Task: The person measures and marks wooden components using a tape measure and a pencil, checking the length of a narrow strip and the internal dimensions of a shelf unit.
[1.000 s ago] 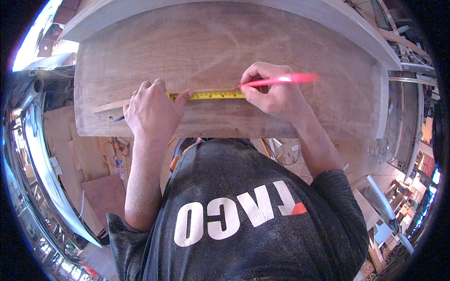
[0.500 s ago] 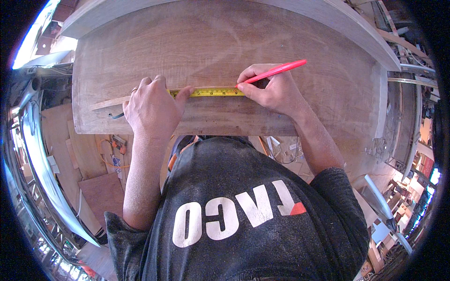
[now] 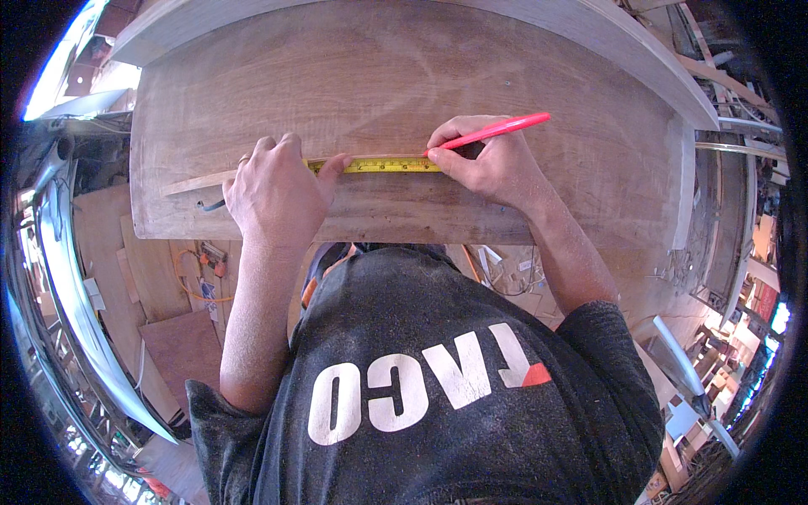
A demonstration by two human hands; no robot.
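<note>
A yellow tape measure (image 3: 385,163) lies drawn out along a thin wooden strip (image 3: 200,183) on a brown wooden board (image 3: 404,80). My left hand (image 3: 279,187) is closed over the tape measure's case, which it mostly hides, with the thumb on the blade. From under that hand a dark strap (image 3: 212,205) sticks out to the left. My right hand (image 3: 484,164) pinches a red pen (image 3: 505,128) slantwise, its tip down at the blade's right end. The fingertips there touch the end of the blade and hide it.
A raised pale wooden edge (image 3: 665,71) runs round the board's far side. Down on the floor at left are wooden sheets (image 3: 181,349) and an orange tool (image 3: 213,259) with a cord. Scraps and long pieces (image 3: 677,353) lie at the lower right.
Almost nothing differs. Both hands hold their places on the tape measure and pen, and the pen tilts very slightly lower at its upper end.
</note>
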